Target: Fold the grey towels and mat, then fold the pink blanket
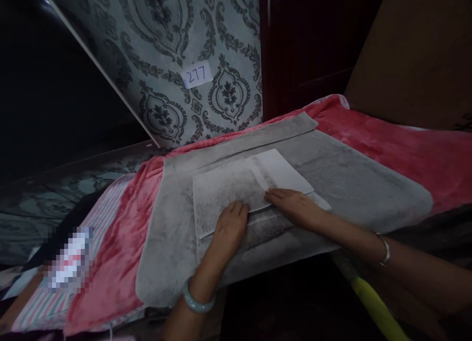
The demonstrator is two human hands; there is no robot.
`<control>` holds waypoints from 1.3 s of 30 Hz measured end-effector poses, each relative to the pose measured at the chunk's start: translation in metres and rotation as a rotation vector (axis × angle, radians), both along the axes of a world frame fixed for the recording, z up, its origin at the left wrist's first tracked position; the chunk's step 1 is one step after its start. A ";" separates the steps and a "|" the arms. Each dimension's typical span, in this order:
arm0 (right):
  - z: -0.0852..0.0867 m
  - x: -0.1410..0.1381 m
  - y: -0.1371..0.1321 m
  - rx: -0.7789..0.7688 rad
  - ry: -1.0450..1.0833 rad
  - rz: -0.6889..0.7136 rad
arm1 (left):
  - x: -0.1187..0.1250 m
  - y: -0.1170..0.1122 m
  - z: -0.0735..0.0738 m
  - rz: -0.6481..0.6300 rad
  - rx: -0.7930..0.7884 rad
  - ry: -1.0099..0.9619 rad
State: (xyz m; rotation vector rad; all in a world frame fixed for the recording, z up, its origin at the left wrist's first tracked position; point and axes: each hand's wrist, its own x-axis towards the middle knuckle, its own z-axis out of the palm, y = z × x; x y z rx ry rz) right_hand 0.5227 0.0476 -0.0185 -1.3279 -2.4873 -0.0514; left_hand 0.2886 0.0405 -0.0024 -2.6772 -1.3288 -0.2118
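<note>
A folded grey-and-white cloth (224,181) lies on a larger grey plush sheet (354,178). Its upper layer has a pale band near the right side, and a second layer shows beneath the front edge. My left hand (232,225), with a pale green bangle at the wrist, has its bent fingers over that front edge. Farther right along the same edge is my right hand (293,205), a silver bangle on its wrist. Its fingers reach onto the cloth, held together. Neither thumb shows clearly.
Pink-red plush blanket (398,154) spreads under the grey sheet, over a striped fabric (106,218) at left. Behind stands a patterned wall (228,41) with a paper label (197,74) reading 277. A yellow bar (376,306) is below my right arm.
</note>
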 end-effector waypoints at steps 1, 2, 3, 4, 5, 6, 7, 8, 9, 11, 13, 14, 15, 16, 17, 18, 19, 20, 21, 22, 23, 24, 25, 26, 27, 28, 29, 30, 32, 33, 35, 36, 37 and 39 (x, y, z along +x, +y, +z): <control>-0.001 0.001 0.000 0.008 0.001 -0.014 | -0.002 0.000 -0.001 0.000 -0.006 -0.021; -0.003 0.002 -0.001 0.013 -0.001 -0.020 | -0.003 0.000 -0.002 0.003 -0.017 -0.038; -0.005 0.004 -0.001 0.018 -0.003 -0.017 | -0.005 -0.001 -0.003 0.006 -0.029 -0.051; -0.007 0.006 -0.002 0.022 0.002 -0.008 | -0.007 -0.002 -0.004 0.006 -0.039 -0.058; -0.009 0.008 -0.002 0.026 0.012 0.002 | -0.010 -0.003 -0.005 0.006 -0.044 -0.062; -0.012 0.010 -0.002 0.029 0.027 0.013 | -0.012 -0.003 -0.007 0.006 -0.041 -0.068; -0.015 0.012 -0.003 0.034 0.044 0.024 | -0.013 -0.004 -0.009 0.003 -0.034 -0.075; -0.017 0.013 -0.003 0.043 0.062 0.034 | -0.015 -0.003 -0.011 -0.006 -0.024 -0.087; -0.020 0.015 -0.002 0.059 0.081 0.043 | -0.017 -0.003 -0.014 -0.021 -0.007 -0.106; -0.025 0.016 -0.002 0.119 0.121 0.061 | -0.020 0.000 -0.021 -0.054 0.044 -0.164; -0.029 0.015 -0.001 0.206 0.168 0.063 | -0.022 0.002 -0.026 -0.085 0.106 -0.231; -0.031 0.015 -0.001 0.247 0.193 0.063 | -0.023 0.003 -0.028 -0.102 0.130 -0.262; -0.033 0.014 -0.001 0.279 0.217 0.063 | -0.025 0.003 -0.029 -0.119 0.142 -0.286; -0.034 0.013 -0.002 0.299 0.240 0.063 | -0.026 0.001 -0.030 -0.138 0.144 -0.298; -0.035 0.013 -0.004 0.310 0.262 0.066 | -0.028 -0.002 -0.029 -0.150 0.136 -0.295; -0.037 0.014 -0.006 0.315 0.281 0.066 | -0.031 -0.006 -0.029 -0.150 0.126 -0.277; -0.038 0.015 -0.008 0.317 0.295 0.062 | -0.034 -0.011 -0.028 -0.136 0.116 -0.246; -0.038 0.017 -0.011 0.318 0.306 0.055 | -0.038 -0.018 -0.027 -0.110 0.112 -0.209; -0.038 0.019 -0.014 0.316 0.312 0.048 | -0.042 -0.024 -0.026 -0.078 0.113 -0.172; -0.037 0.022 -0.016 0.306 0.314 0.044 | -0.046 -0.030 -0.025 -0.048 0.118 -0.144; -0.034 0.024 -0.017 0.287 0.310 0.038 | -0.050 -0.035 -0.024 -0.025 0.122 -0.131; -0.029 0.025 -0.016 0.255 0.301 0.026 | -0.054 -0.039 -0.022 -0.009 0.126 -0.132; -0.023 0.025 -0.014 0.219 0.285 0.010 | -0.057 -0.040 -0.019 0.007 0.129 -0.146; -0.016 0.023 -0.009 0.187 0.264 -0.009 | -0.058 -0.038 -0.015 0.025 0.132 -0.167; -0.007 0.019 -0.001 0.166 0.238 -0.028 | -0.058 -0.035 -0.010 0.046 0.135 -0.188; 0.002 0.013 0.008 0.160 0.213 -0.046 | -0.056 -0.029 -0.004 0.069 0.138 -0.202; 0.010 0.005 0.018 0.163 0.189 -0.060 | -0.052 -0.022 0.003 0.094 0.140 -0.209; 0.016 -0.003 0.029 0.172 0.166 -0.070 | -0.047 -0.014 0.008 0.117 0.136 -0.203; 0.021 -0.020 0.049 0.166 0.114 -0.088 | -0.036 0.001 0.015 0.171 0.094 -0.162; 0.019 -0.026 0.057 0.136 0.084 -0.098 | -0.031 0.007 0.015 0.205 0.055 -0.135; 0.007 -0.033 0.069 0.046 0.026 -0.109 | -0.025 0.014 0.009 0.265 -0.035 -0.080; -0.001 -0.034 0.072 0.004 0.006 -0.111 | -0.023 0.016 0.004 0.285 -0.075 -0.060; -0.009 -0.034 0.074 -0.025 -0.004 -0.112 | -0.023 0.016 0.000 0.297 -0.105 -0.046; -0.021 -0.032 0.077 -0.037 -0.001 -0.110 | -0.024 0.014 -0.007 0.309 -0.135 -0.031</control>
